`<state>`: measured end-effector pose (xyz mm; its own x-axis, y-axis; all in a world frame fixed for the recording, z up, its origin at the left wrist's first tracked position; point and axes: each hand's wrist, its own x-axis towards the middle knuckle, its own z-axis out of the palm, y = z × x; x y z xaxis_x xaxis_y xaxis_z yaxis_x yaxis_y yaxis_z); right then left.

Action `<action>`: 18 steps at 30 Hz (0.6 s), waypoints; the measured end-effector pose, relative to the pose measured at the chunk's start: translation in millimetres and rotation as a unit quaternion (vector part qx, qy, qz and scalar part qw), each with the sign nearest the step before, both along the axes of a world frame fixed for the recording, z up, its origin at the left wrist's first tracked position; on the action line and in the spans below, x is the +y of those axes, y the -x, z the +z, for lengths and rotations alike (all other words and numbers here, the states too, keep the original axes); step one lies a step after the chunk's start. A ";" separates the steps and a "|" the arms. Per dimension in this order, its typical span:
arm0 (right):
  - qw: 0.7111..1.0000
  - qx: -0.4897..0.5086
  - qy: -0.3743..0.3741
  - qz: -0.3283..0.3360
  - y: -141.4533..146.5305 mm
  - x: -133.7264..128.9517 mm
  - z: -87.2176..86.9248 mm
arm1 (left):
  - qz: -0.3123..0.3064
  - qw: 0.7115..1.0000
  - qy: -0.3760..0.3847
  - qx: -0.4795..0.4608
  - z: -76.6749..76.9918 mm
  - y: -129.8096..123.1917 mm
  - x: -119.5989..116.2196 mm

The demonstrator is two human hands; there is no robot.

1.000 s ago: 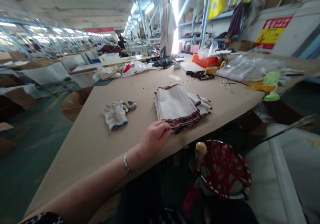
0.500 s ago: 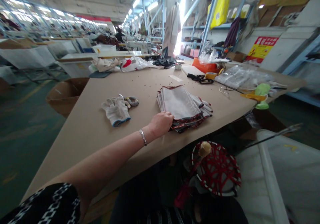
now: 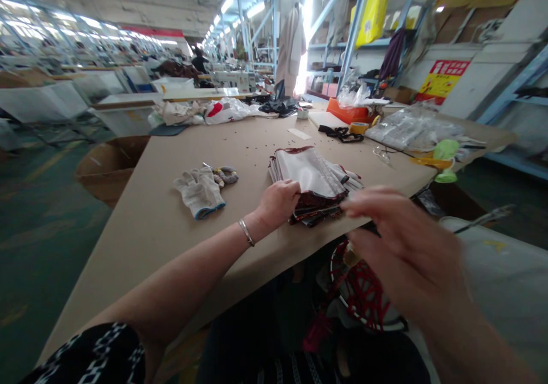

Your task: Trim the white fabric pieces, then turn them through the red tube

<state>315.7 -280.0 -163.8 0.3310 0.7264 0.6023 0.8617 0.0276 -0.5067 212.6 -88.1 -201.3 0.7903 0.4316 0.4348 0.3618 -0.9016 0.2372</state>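
A stack of light-grey fabric pieces [image 3: 306, 170] with dark reddish-brown edges lies near the front edge of the table. At its near left corner, my left hand [image 3: 280, 199] pinches the edge of the top piece, which is slightly raised there. My right hand [image 3: 406, 241] is in the air in front of the stack's near right corner, blurred by motion. Its thumb and fingers are apart, with nothing seen between them. To the left of the stack, a pale knitted work glove [image 3: 200, 190] with a blue cuff rests beside a small grey-and-yellow coiled object [image 3: 226, 175].
Below the front edge stands a round stool [image 3: 363, 292] wrapped in red strips. A white bin [image 3: 492, 270] is at the right, a cardboard box [image 3: 109, 164] at the left. Plastic bags [image 3: 411, 128], an orange tray [image 3: 349, 111] and black straps [image 3: 340, 133] lie farther back.
My right hand has come into view from the lower right, towards the stack. My left hand has lifted the near left corner of the top piece a little.
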 end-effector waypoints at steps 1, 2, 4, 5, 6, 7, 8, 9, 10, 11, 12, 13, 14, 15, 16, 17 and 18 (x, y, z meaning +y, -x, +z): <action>0.998 -0.051 0.030 -0.002 0.7 13.6 1.8 | 0.001 1.000 -0.002 -0.016 1.8 0.7 -2.0; 0.991 -0.108 0.075 -0.011 -0.5 29.4 1.6 | 0.002 1.000 -0.005 -0.026 3.7 1.4 -4.2; 0.963 -0.198 0.177 -0.038 -7.8 61.8 -4.4 | 0.003 0.999 -0.009 -0.034 8.2 4.3 -8.3; 0.951 -0.215 0.214 -0.050 -13.0 75.7 -9.2 | 0.002 0.999 -0.011 -0.037 10.3 6.7 -9.9; 0.944 -0.220 0.240 -0.057 -18.7 86.8 -14.0 | 0.001 0.999 -0.012 -0.041 12.2 9.9 -11.1; 0.940 -0.219 0.253 -0.061 -24.4 94.6 -17.9 | 0.001 0.999 -0.013 -0.045 13.5 13.7 -11.7; 0.940 -0.214 0.255 -0.069 -29.9 99.2 -20.3 | 0.004 0.999 -0.015 -0.049 14.1 17.8 -11.6; 0.942 -0.208 0.252 -0.083 -34.9 100.7 -20.6 | 0.010 0.998 -0.018 -0.052 14.0 21.9 -10.9; 0.941 -0.201 0.250 -0.103 -39.2 99.6 -18.9 | 0.022 0.998 -0.021 -0.056 13.1 25.6 -9.7; 0.942 -0.190 0.247 -0.127 -42.2 96.2 -15.5 | 0.034 0.998 -0.020 -0.058 11.6 28.6 -8.5; 0.943 -0.174 0.239 -0.151 -43.7 90.6 -11.0 | 0.046 0.997 -0.009 -0.062 9.8 30.6 -7.8; 0.947 -0.155 0.226 -0.169 -43.0 83.0 -6.3 | 0.056 0.996 0.016 -0.071 8.1 31.7 -8.2; 0.952 -0.136 0.208 -0.180 -39.8 73.6 -2.2 | 0.062 0.992 0.062 -0.088 6.8 32.1 -10.2; 0.958 -0.122 0.188 -0.179 -34.2 63.1 0.6 | 0.067 0.982 0.131 -0.118 6.2 32.2 -14.1; 0.965 -0.116 0.168 -0.166 -26.7 52.4 1.4 | 0.069 0.963 0.208 -0.157 6.3 32.4 -19.2; 0.970 -0.120 0.153 -0.146 -18.3 42.4 0.0 | 0.074 0.926 0.304 -0.210 7.1 33.0 -24.8; 0.973 -0.136 0.149 -0.112 -10.1 33.7 -3.9 | 0.080 0.878 0.381 -0.277 8.0 34.3 -29.8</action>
